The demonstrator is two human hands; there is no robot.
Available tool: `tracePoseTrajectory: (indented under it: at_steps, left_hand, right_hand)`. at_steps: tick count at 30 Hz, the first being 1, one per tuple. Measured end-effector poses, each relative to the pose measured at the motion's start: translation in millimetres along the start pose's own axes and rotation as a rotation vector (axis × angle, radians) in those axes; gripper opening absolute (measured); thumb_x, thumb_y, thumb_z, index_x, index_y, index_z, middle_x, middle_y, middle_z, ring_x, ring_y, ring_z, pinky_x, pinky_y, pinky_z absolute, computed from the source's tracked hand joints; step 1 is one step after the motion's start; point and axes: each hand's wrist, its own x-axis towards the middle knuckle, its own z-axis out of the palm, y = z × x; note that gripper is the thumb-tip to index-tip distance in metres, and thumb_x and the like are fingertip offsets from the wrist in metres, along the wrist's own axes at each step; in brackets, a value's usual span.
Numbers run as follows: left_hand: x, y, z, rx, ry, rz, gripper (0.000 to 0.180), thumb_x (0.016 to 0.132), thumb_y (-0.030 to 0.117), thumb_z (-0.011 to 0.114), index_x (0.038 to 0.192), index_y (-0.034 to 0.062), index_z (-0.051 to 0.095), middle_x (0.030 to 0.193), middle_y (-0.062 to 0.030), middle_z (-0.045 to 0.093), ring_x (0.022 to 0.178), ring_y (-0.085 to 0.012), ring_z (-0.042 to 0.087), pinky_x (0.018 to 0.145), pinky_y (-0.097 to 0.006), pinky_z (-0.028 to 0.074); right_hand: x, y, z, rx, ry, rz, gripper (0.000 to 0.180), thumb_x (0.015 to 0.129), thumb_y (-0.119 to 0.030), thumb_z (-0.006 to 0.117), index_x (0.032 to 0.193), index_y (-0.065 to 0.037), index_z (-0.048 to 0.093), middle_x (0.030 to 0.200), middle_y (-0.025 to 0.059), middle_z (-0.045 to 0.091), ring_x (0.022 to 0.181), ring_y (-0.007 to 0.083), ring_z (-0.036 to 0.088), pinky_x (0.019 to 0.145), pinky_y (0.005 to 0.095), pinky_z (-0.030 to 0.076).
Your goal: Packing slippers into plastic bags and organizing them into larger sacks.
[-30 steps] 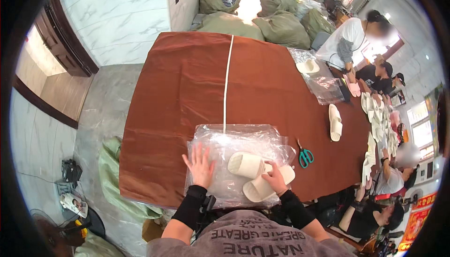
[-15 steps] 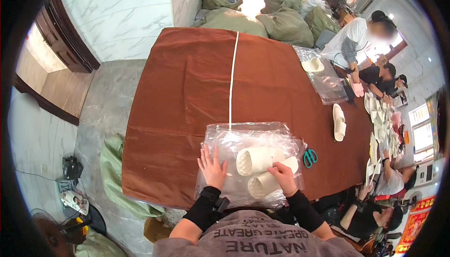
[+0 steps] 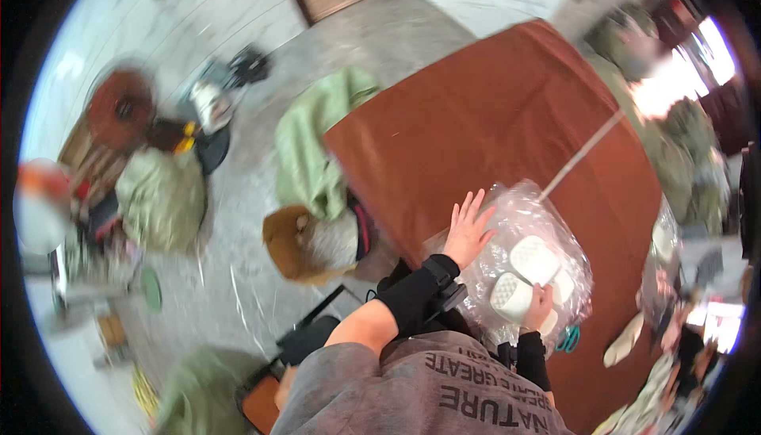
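A pair of cream-white slippers lies on a pile of clear plastic bags (image 3: 483, 278) at the near side of the brown-covered table. One slipper (image 3: 533, 258) is farther off; the other slipper (image 3: 510, 295) sits nearer to me. My right hand (image 3: 539, 309) is closed on the pair, its fingertips hidden among the slippers. With fingers spread, my left hand (image 3: 468, 233) is at the left edge of the bags, holding nothing. Teal-handled scissors (image 3: 567, 339) lie just right of the bags.
The brown tablecloth (image 3: 444, 145) carries a pale strip (image 3: 583, 155). Another slipper (image 3: 625, 340) lies at the right. Left of the table are a green sack (image 3: 317, 137), an open cardboard box (image 3: 279, 245), another sack (image 3: 162, 197) and a fan (image 3: 121, 107).
My view has swung left, bringing the floor, box and fan into sight. My right hand still grips the slippers, and my left hand stays spread by the bags' left edge.
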Motion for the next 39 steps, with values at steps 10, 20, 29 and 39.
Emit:
tracePoseTrajectory:
  at_steps: [10,20,29,39]
  left_hand:
    - [-398.5,-63.5,-164.6,0.118,0.044,-0.851,0.025,0.084,0.016,0.061,0.107,0.0073,0.062,0.102,-0.0140,0.062,0.096,-0.0337,0.060,0.083,-0.042,0.048]
    - [-672.3,-19.1,-73.0,-0.299,0.436,-1.799,0.028,0.084,0.027,0.060,0.099,0.0060,0.071,0.083,-0.0148,0.070,0.079,-0.0293,0.067,0.078,-0.040,0.051]
    - [-609.0,-59.5,-150.7,-0.102,0.627,-1.682,0.032,0.086,0.031,0.060,0.108,0.0097,0.067,0.105,-0.0159,0.067,0.099,-0.0317,0.064,0.088,-0.039,0.048]
    - [-590.8,-76.3,-178.4,-0.162,0.760,-1.496,0.034,0.086,0.027,0.061,0.113,0.0053,0.063,0.104,-0.0151,0.068,0.098,-0.0285,0.065,0.084,-0.037,0.051]
  right_hand:
    - [36.9,-0.9,-22.7,-0.279,-0.323,0.046,0.037,0.096,-0.029,0.050,0.112,0.004,0.052,0.112,0.0166,0.055,0.097,0.0200,0.053,0.086,0.0351,0.044]
    - [-65.6,-260.1,31.5,-1.335,-0.359,-0.457,0.046,0.091,-0.032,0.054,0.134,-0.019,0.047,0.109,0.0206,0.064,0.089,0.0399,0.064,0.083,0.0453,0.049]
    - [-86.6,-290.9,192.7,-0.686,-0.773,-1.174,0.032,0.089,-0.024,0.058,0.116,-0.008,0.056,0.100,0.0187,0.065,0.090,0.0336,0.065,0.070,0.0393,0.050]
    - [-108.5,-333.1,252.3,-0.863,-0.955,-1.203,0.036,0.084,-0.029,0.061,0.114,-0.010,0.058,0.092,0.0172,0.066,0.085,0.0350,0.064,0.073,0.0450,0.050]
